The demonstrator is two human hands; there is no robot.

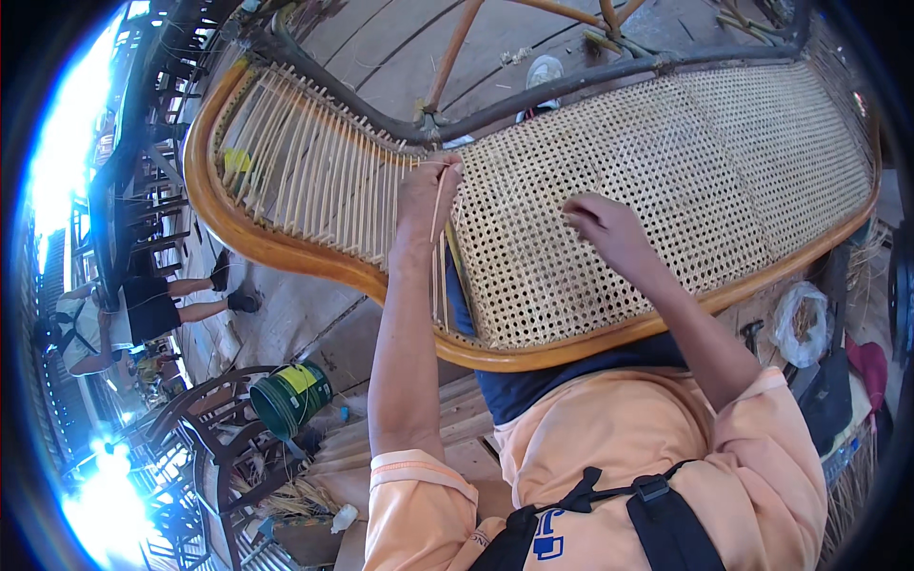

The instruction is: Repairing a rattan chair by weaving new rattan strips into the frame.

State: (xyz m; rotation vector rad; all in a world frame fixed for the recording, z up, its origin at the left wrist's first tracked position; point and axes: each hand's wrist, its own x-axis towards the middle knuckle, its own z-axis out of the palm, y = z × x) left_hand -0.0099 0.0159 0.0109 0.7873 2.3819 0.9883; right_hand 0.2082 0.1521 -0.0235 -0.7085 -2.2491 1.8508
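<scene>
A long, curved seat frame (233,246) of honey-coloured wood lies across my lap. Woven cane mesh (619,285) with small open holes fills its middle and right. On the left only parallel cane strands (319,176) span the opening, with gaps between them. My left hand (424,197) is closed in a fist at the far rim, where mesh and bare strands meet. A thin cane strand (440,205) runs through its fingers and hangs down. Over the mesh, my right hand (614,233) is closed in a pinch; whatever its fingertips hold is too small to make out.
A dark curved pole (571,88) with wooden braces borders the far side. On the left are a green bucket (290,398), dark chair frames (224,419) and another person (143,309). A plastic bag (800,324) lies at right. Beyond the pole, a white shoe (546,71) shows.
</scene>
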